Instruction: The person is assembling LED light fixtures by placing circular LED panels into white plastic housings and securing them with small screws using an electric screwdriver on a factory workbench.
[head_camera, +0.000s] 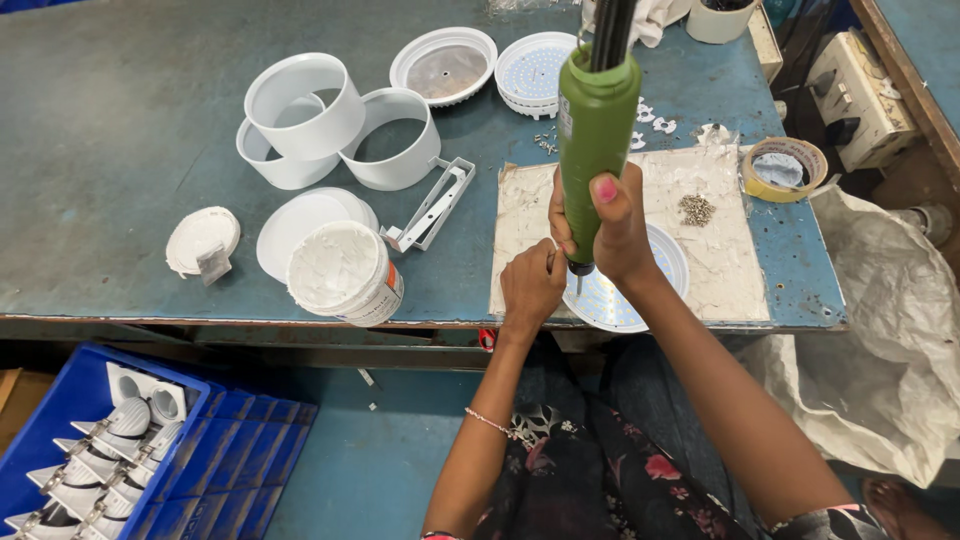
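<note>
- The right hand (612, 225) is wrapped around the lower part of a green electric screwdriver (596, 135), fingers pressed together around the body, thumb laid against its front.
- The screwdriver stands upright, its tip pointing down onto a round white disc (640, 290) studded with small dots.
- The left hand (530, 285) sits just left of the screwdriver tip; fingers curled and bunched, pinching close at the tip — what they pinch is too small to tell.
- The disc lies on a worn pale board (720, 250) at the near edge of the blue table (120, 130); both hands cover part of the disc.
- On the board, up and right of the disc, lies a small heap of screws (696, 209).
- Just off the board's right far corner rests a roll of tape (786, 168).
- Left of the board: a metal bracket (432, 208), then an open tub of white paste (345, 272) touching a flat white lid (310, 218).
- Beyond the tub — three white rings (305, 105) grouped together, touching.
- Farther back from the board sit two round white housings (443, 65), side by side.
- Left of the tub lies a small white cap (201, 238).
- Below the table, well left of the board, a blue crate (215, 460) holds white lamp parts.
</note>
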